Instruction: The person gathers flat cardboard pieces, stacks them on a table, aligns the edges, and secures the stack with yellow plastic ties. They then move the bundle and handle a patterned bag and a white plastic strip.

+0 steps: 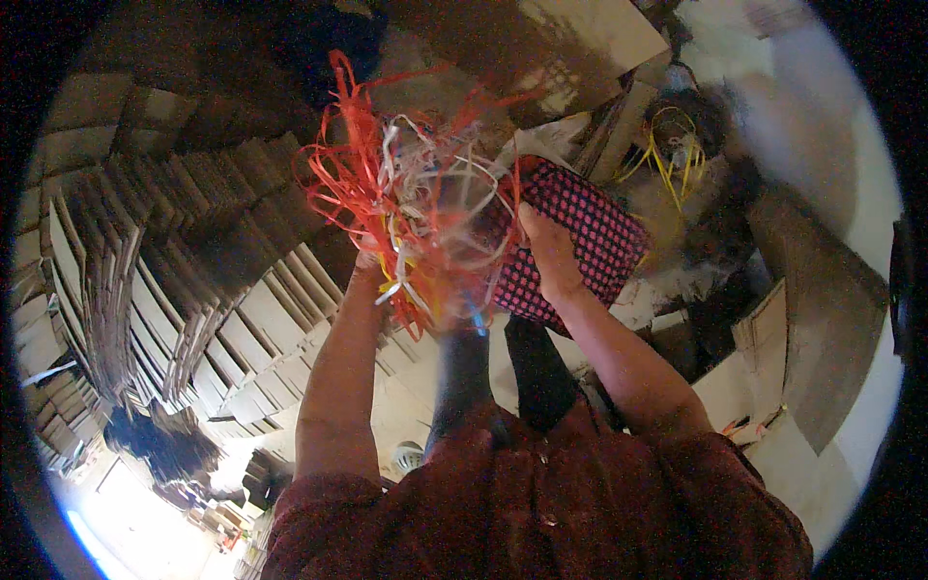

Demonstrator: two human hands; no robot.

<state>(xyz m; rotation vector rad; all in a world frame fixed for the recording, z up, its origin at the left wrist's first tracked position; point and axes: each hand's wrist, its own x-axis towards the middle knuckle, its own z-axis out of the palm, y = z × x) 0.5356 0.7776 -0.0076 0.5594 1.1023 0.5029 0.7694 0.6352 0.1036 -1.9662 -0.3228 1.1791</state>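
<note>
A loose tangle of plastic strapping point(362, 159), mostly red with white and some yellow strips, is held up in front of me. My left hand point(368, 257) is closed on its lower left side, the fingers largely hidden by the strips. My right hand point(549, 253) grips the near side of a woven pink-and-black checked basket point(594, 227), which is tilted beside the tangle. Some strips hang across the basket's left edge, so its opening is partly hidden. Whether the strapping lies partly inside it, I cannot tell.
Stacks of flattened cardboard point(184, 242) fill the left side. More cardboard sheets point(817, 309) lean on the right by a pale wall. Yellow strapping point(677, 159) lies on a dark heap at the far right. A bright opening point(145, 522) shows at lower left.
</note>
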